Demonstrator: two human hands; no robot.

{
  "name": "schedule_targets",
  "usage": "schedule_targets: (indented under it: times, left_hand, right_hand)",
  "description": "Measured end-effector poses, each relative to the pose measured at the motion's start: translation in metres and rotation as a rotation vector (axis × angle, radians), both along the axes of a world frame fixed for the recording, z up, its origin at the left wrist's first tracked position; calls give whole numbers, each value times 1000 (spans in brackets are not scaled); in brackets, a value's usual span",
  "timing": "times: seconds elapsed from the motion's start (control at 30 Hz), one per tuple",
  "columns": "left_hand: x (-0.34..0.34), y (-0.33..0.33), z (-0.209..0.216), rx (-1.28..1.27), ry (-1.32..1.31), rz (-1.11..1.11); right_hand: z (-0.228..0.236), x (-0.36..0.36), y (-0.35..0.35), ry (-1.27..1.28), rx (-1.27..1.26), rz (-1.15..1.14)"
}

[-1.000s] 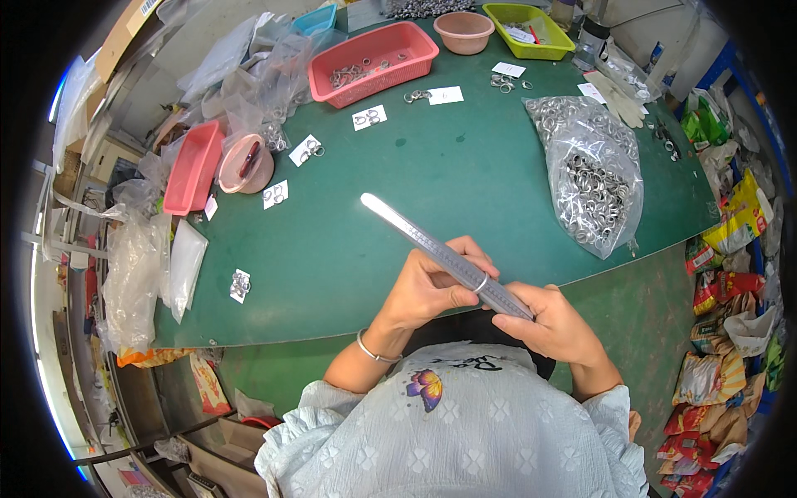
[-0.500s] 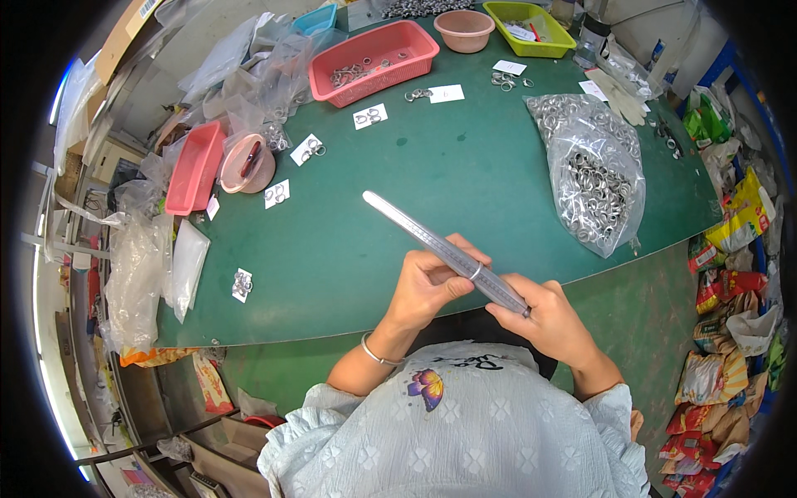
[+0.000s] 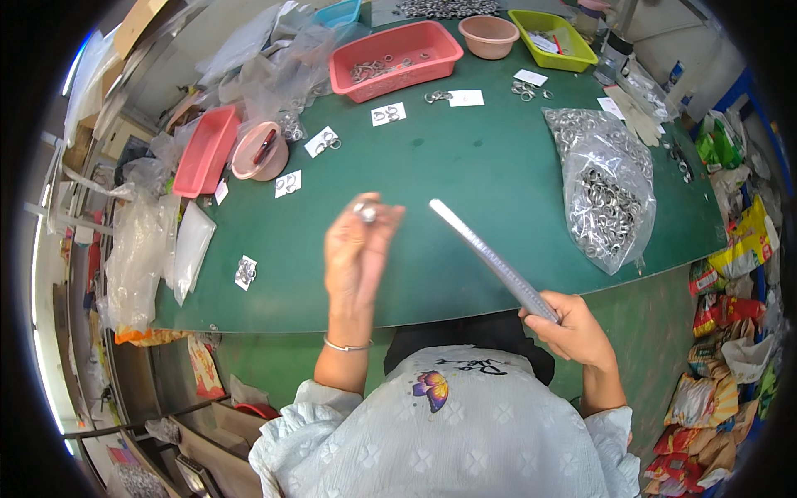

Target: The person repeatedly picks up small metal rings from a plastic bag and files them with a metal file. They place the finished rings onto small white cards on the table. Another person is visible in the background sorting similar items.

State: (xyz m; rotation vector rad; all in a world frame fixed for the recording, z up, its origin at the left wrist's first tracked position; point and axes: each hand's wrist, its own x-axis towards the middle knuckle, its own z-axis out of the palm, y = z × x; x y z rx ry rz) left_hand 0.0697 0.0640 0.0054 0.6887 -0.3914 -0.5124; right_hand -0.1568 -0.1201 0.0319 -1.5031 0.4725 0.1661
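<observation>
My right hand (image 3: 573,328) grips the thick end of a grey ring sizing stick (image 3: 490,259), whose narrow tip points up and to the left. Over the table's middle, apart from the stick, my raised left hand (image 3: 359,249) pinches a silver ring (image 3: 366,212); motion blurs the fingers a little. Beyond that hand lie small white cards with rings on or beside them: one card (image 3: 288,183), another card (image 3: 322,142) and a third card (image 3: 388,114). A clear bag of silver rings (image 3: 610,207) rests on the table at the right.
The green table (image 3: 465,178) also bears a long pink basket (image 3: 398,83), a round pink bowl (image 3: 490,40), a yellow-green basin (image 3: 552,41) and a small pink tub (image 3: 260,149). A pink tray (image 3: 203,153) stands by plastic bags at the left. A glove (image 3: 635,116) lies far right.
My left hand has left the sizing stick and moved up and left with the ring. My right hand, still holding the stick, has shifted right. The view has shifted slightly.
</observation>
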Motion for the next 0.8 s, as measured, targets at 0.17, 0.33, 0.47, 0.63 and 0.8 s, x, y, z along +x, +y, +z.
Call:
schedule_targets:
  times: [0.17, 0.33, 0.47, 0.63, 0.8]
  left_hand:
    - [-27, -17, -4, -244, 534, -409]
    - [-36, -24, 2, -166, 671, -488]
    - [-35, -32, -13, -141, 684, -554]
    - [-21, -63, -59, 477, 168, -348]
    - [36, -145, -95, 828, -455, -255]
  right_hand:
    - [-9, 5, 8, -200, 328, -133]
    - [-21, 10, 14, -239, 375, -225]
    - [-33, 12, 13, -201, 403, -277]
    - [-72, 10, 7, -149, 157, -471]
    - [-106, 7, -6, -105, -168, -669]
